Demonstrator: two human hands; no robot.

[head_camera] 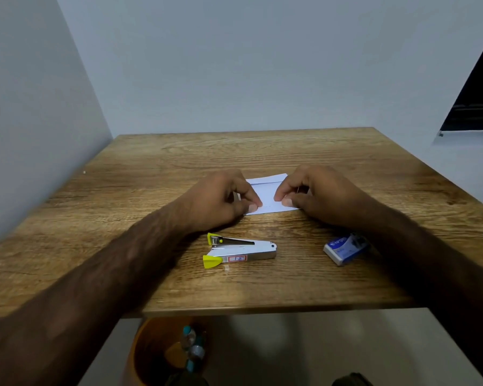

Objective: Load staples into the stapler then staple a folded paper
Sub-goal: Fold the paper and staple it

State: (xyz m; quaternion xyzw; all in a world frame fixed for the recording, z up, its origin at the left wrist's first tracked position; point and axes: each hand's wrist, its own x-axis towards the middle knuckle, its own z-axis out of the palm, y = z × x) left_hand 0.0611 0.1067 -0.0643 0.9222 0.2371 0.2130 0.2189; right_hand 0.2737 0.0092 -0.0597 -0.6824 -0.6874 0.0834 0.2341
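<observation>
A small white folded paper [268, 192] lies flat on the wooden table [151, 190], just past its middle. My left hand [221, 200] pinches the paper's left part with thumb and fingertips. My right hand [315, 192] pinches its right part the same way. A silver stapler with yellow tips [239, 250] lies on its side near the front edge, apart from both hands. A blue and white staple box [345, 249] rests to its right, beside my right forearm.
White walls stand close on the left and at the back of the table. A dark window [477, 87] is at the upper right. Below the table's front edge stands an orange bin [145, 355] with bottles in it.
</observation>
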